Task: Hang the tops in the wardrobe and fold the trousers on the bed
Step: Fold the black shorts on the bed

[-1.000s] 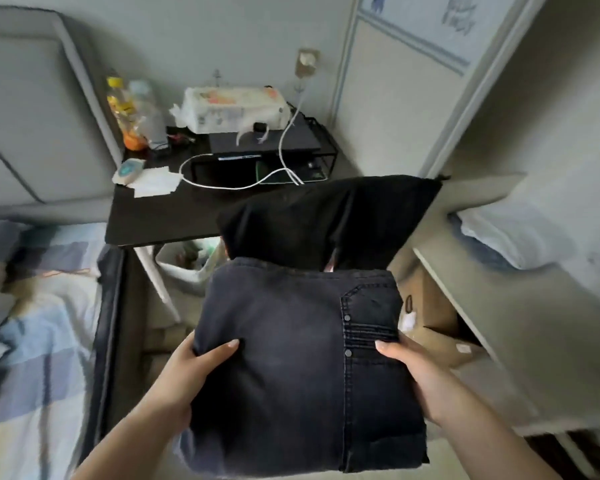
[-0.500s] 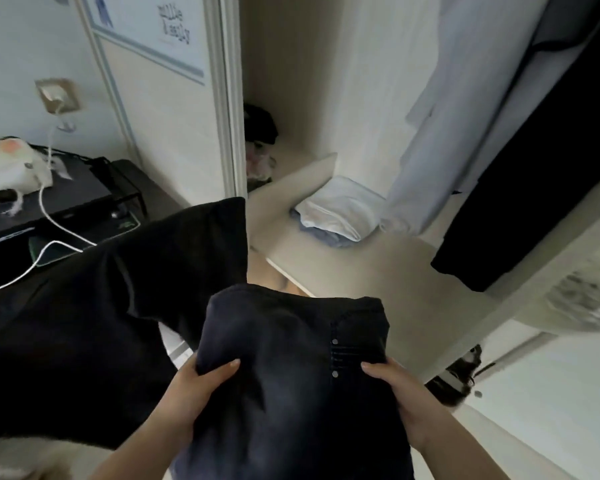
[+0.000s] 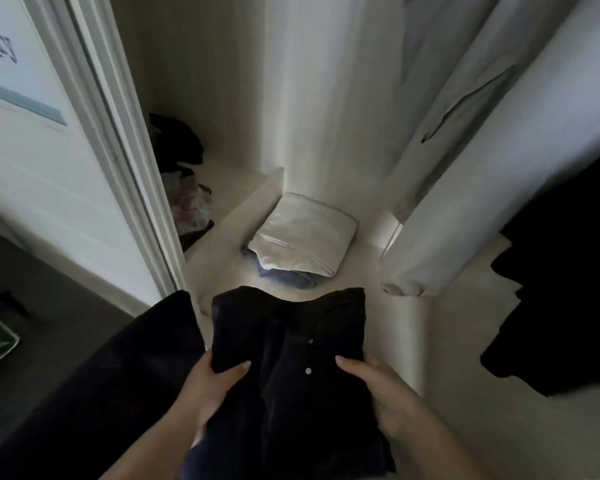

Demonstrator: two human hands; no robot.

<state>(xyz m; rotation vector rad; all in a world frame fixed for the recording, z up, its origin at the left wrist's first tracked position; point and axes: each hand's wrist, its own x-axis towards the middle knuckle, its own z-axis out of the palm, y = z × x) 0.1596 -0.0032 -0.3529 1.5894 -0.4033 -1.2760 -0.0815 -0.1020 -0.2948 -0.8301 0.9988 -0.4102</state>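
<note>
Both hands, left (image 3: 211, 386) and right (image 3: 383, 393), grip the folded trousers (image 3: 288, 368) by the sides, thumbs on top (fingers hidden beneath). The white stack (image 3: 303, 242) on the shelf (image 3: 357, 289) lies straight ahead, just beyond the trousers' far edge, equally near both hands.

A home bedroom – open wardrobe (image 3: 312, 98) with hanging clothes (image 3: 482, 150), folded linen (image 3: 305, 237) on its shelf (image 3: 361, 289)

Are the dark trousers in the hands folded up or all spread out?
Folded. The dark trousers form a compact stack with layered edges, gripped by the left hand and right hand.
</note>
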